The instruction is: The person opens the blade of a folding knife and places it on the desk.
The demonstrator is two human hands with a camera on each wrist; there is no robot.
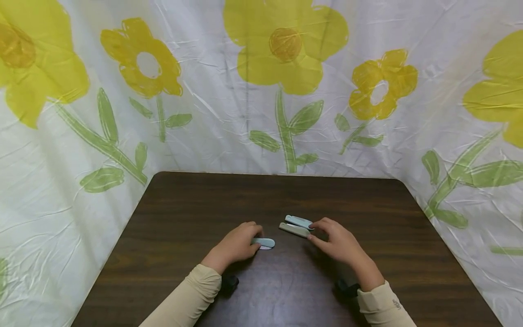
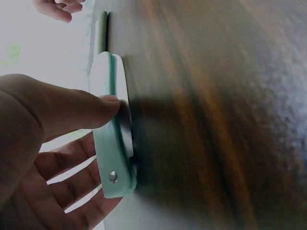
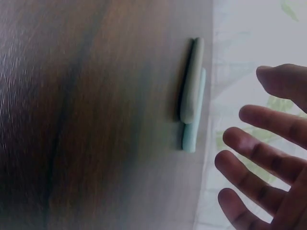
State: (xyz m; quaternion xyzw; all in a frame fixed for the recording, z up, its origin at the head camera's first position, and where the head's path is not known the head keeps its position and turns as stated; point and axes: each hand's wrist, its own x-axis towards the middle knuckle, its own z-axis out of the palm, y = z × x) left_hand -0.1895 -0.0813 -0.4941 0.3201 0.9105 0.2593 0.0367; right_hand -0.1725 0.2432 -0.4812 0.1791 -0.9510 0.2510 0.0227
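Note:
My left hand (image 1: 239, 244) holds a teal folding knife (image 2: 111, 155) low at the tabletop. The thumb presses its side in the left wrist view, and the other fingers lie behind it. Its pale blade (image 2: 122, 88) shows along the handle, folded in. Two more folding knives lie side by side to the right: a light blue one (image 1: 299, 221) at the back and a grey-green one (image 1: 294, 230) in front. Beside their right ends is my right hand (image 1: 338, 241). Its fingers are spread and apart from both knives in the right wrist view.
The knives are on a dark brown wooden table (image 1: 184, 200) with rounded far corners. A white curtain (image 1: 212, 127) printed with yellow flowers hangs around its back and sides. Dark straps or devices (image 1: 229, 284) sit at both wrists.

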